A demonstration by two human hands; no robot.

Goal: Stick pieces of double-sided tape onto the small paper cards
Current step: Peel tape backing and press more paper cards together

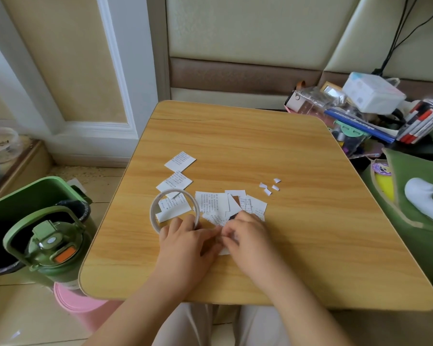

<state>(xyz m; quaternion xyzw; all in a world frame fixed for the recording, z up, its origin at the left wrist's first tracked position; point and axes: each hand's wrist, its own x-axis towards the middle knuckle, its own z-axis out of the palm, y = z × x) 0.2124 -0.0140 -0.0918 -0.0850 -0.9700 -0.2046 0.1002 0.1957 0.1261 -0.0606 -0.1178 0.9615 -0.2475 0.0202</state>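
We see both hands working near edge of table [260, 136]. Left hand [185, 239] curls fingers on tape roll [174, 209]. Right hand [245, 236] pinches something small, likely tape piece; we cannot tell. Cards [220, 204] heaped just beyond hands, two more [180, 161] farther left. Backing scraps [269, 187] right suggest few pieces applied; we judge most cards left.
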